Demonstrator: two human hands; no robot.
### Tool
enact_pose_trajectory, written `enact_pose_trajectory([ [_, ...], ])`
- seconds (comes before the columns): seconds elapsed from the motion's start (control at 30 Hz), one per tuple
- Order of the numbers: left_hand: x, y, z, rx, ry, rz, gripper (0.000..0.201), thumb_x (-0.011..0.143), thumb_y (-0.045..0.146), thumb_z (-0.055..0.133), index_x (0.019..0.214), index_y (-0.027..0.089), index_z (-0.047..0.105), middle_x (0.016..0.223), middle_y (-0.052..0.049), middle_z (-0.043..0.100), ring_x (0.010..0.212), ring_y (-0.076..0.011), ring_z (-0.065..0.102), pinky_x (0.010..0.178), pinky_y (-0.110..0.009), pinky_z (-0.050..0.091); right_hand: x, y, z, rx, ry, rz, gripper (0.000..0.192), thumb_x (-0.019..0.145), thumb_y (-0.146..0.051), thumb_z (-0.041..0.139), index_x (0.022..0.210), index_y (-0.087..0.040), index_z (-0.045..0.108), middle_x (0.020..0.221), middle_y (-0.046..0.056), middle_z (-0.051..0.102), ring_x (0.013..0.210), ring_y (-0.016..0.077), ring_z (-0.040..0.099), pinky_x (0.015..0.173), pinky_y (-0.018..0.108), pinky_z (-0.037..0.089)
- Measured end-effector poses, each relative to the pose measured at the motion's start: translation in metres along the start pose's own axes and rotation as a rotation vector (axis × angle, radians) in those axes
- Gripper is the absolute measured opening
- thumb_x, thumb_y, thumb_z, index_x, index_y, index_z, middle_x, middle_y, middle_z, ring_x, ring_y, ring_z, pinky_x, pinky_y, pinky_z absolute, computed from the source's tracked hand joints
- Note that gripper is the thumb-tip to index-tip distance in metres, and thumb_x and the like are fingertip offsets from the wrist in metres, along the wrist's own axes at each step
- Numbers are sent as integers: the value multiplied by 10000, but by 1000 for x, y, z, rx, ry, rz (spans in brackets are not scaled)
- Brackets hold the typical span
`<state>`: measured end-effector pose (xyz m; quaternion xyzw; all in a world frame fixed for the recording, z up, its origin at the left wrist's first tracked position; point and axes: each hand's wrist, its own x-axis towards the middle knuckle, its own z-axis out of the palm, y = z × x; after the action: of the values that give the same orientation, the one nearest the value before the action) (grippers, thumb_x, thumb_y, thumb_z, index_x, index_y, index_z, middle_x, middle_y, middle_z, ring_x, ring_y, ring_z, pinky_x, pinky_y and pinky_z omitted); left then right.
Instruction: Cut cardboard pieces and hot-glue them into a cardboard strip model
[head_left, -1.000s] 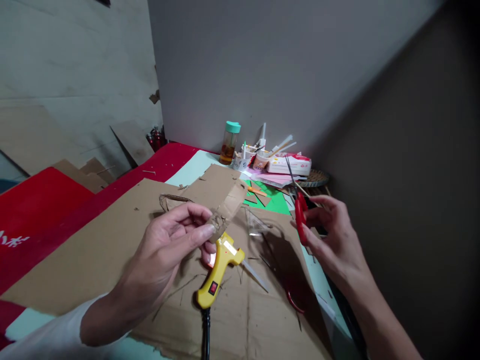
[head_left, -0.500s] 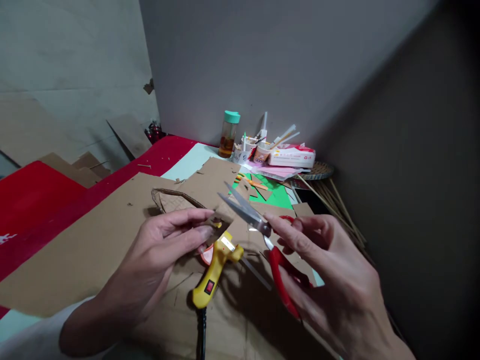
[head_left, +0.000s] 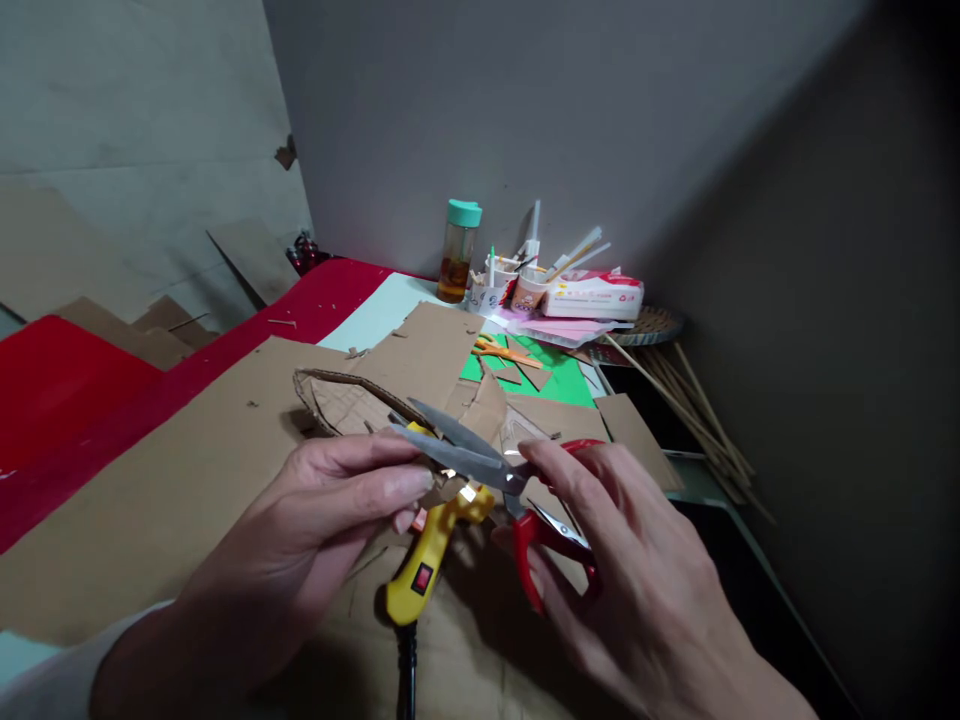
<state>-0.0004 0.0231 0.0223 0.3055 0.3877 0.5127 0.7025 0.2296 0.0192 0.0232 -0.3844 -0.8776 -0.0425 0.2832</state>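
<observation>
Between the thumb and fingers of my left hand [head_left: 337, 510] is a small piece of cardboard [head_left: 448, 488], partly hidden behind the blades. My right hand [head_left: 622, 540] grips red-handled scissors [head_left: 480, 460] by the loops, their blades parted and pointing left across the cardboard piece. Whether the blades touch the cardboard I cannot tell. Below both hands lies a yellow hot glue gun [head_left: 420, 575] with a red switch and a black cord. Behind my left hand a bent cardboard shape [head_left: 352, 400] with raised edges rests on the table.
Large cardboard sheets [head_left: 187, 450] cover much of the table. Orange-handled scissors [head_left: 506, 350] and cardboard scraps lie on a green sheet [head_left: 566, 380]. At the back stand a bottle [head_left: 457, 250], paper cups [head_left: 529, 292] and a tissue pack [head_left: 592, 297]. Thin sticks [head_left: 675, 400] lie at the right.
The scissors have moved left and turned more level, so their blades now cross in front of the cardboard piece. My view has shifted slightly, showing more of the table's right side.
</observation>
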Motion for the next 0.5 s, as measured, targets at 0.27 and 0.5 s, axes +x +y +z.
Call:
enact_pose_trajectory([
  [0.27, -5, -1, 6, -66, 80, -29, 153, 658, 153, 920, 773, 236, 863, 677, 8, 727, 599, -80, 592, 559, -112, 534, 5, 8, 3, -286, 195, -202, 400, 909, -172, 620, 1268, 4, 605, 944, 187, 648, 820, 303, 581, 690, 434, 514],
  [0.5, -3, 1, 6, -52, 107, -18, 172, 650, 100, 891, 778, 210, 860, 672, -14, 735, 604, -98, 627, 623, -134, 572, 4, 9, 2, -202, 180, -216, 460, 920, -183, 627, 1327, 29, 613, 955, 169, 671, 801, 281, 573, 712, 419, 502],
])
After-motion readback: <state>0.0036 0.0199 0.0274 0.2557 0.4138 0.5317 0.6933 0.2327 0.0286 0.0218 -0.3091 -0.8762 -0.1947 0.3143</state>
